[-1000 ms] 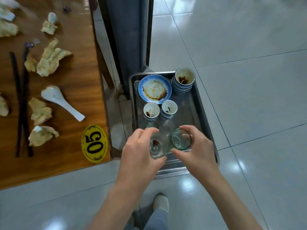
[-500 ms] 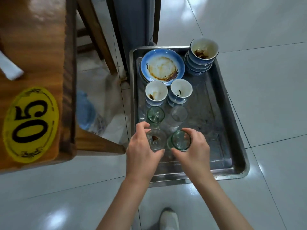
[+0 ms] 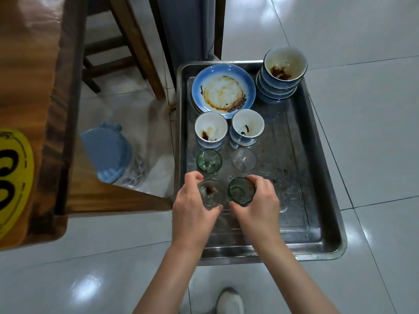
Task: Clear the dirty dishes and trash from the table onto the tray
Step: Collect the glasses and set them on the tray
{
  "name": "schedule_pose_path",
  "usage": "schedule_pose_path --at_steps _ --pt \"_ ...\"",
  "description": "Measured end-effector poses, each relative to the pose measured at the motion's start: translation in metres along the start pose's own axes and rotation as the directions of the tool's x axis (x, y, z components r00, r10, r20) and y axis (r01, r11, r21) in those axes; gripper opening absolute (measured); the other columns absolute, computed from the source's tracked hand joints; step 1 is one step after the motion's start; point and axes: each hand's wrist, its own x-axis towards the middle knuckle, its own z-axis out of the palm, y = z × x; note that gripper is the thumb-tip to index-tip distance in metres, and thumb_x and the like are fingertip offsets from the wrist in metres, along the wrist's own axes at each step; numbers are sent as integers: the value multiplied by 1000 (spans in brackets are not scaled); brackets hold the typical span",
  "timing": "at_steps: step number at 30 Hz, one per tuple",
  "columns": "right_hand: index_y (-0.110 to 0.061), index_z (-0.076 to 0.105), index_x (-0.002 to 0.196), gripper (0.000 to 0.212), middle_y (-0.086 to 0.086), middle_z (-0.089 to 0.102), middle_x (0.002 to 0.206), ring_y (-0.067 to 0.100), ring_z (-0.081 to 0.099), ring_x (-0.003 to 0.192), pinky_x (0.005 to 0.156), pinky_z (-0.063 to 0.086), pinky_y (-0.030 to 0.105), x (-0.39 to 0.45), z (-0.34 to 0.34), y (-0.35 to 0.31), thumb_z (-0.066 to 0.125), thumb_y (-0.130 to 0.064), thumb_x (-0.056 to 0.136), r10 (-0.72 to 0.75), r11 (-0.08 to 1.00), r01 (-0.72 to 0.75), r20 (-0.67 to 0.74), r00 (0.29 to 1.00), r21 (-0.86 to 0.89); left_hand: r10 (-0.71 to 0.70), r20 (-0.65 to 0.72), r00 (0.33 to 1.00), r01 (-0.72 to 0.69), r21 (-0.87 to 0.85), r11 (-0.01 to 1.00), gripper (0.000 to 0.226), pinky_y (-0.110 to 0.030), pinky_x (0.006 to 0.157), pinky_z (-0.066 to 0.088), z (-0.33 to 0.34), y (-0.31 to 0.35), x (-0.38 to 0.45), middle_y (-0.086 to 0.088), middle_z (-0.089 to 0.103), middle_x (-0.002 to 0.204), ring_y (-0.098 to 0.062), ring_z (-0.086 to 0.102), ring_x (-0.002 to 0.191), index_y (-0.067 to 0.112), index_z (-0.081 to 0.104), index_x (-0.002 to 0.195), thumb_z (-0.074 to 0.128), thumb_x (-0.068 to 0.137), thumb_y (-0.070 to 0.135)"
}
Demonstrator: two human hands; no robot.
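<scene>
A metal tray (image 3: 317, 234) stands low beside the wooden table (image 3: 29, 87). My left hand (image 3: 192, 214) grips a clear glass (image 3: 209, 193) with a brown stain, low over the tray's near left part. My right hand (image 3: 258, 209) holds a green glass (image 3: 240, 190) right beside it. Just beyond them on the tray stand another green glass (image 3: 208, 160) and another clear glass (image 3: 243, 159). Farther back are two stained white cups (image 3: 210, 130) on stacks, a dirty blue plate (image 3: 223, 91) and a stack of blue bowls (image 3: 283, 73).
The table corner carries a yellow number sign (image 3: 13, 184). A blue-lidded jar (image 3: 108, 152) stands on a lower wooden shelf beside the tray. Wooden chair legs (image 3: 136, 46) and a grey post (image 3: 186, 26) rise behind the tray. My shoe (image 3: 230, 300) is on the tiled floor.
The view has swung down and right, from the tabletop to the tray. Both hands, each holding a glass, have come lower over the tray's near left part.
</scene>
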Motion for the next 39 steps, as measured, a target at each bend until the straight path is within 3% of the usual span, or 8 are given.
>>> schedule_pose_path --at_steps 5,8,13,16,20,24,28,39 --pt "-11 54 116 58 1 54 111 12 52 96 76 27 0 -1 0 -1 81 -8 65 -1 1000 1 21 1000 -10 -1 0 1000 1 10 1000 73 -21 73 44 0 -1 3 6 59 96 -15 59 88 28 36 106 88 56 17" --pt "-12 52 119 61 1 52 114 12 52 97 77 28 2 -2 0 -2 81 -9 66 1 1000 0 38 999 -24 -8 4 1000 8 9 1000 72 -22 75 44 0 -1 4 5 60 99 -16 59 91 27 37 108 88 58 17" --pt "-9 46 130 76 4 49 123 13 49 107 83 22 1 -4 -4 -4 82 -11 64 4 999 -2 77 997 -34 -14 43 999 13 11 1000 82 -15 85 38 -2 0 4 2 60 115 -16 56 106 25 36 121 87 57 17" --pt "-9 44 133 80 4 48 127 11 46 112 85 19 -1 -9 -12 -6 83 -14 64 13 999 -10 79 997 -41 -16 83 996 12 47 999 94 -21 96 37 -7 4 2 1 52 127 -15 48 118 24 32 133 88 57 21" --pt "-12 40 138 83 2 47 131 11 45 118 90 23 4 -20 -38 -21 83 -19 67 -3 998 7 72 997 -57 -52 106 993 46 64 997 88 -21 100 33 -30 13 -10 6 47 133 -12 43 124 27 35 137 85 64 25" --pt "-14 43 136 81 -3 50 128 7 47 116 94 28 11 -34 -81 -59 84 -20 66 -80 996 83 81 994 -33 -38 137 990 35 22 999 80 -16 98 33 -77 42 -35 16 48 129 -3 43 120 37 36 133 81 68 29" --pt "-16 47 133 75 -10 52 123 0 45 112 97 33 16 -47 -127 -114 82 -17 67 -192 981 193 117 974 7 31 146 989 -28 -19 999 75 3 87 26 -140 86 -59 23 50 120 5 44 114 40 39 129 80 68 29" --pt "-22 48 132 66 -6 56 128 9 49 118 99 39 26 -99 -196 -283 78 -24 74 -377 919 395 306 874 6 -20 -82 996 21 7 1000 62 1 77 30 -324 148 -90 13 59 114 1 51 104 29 51 124 81 71 28"
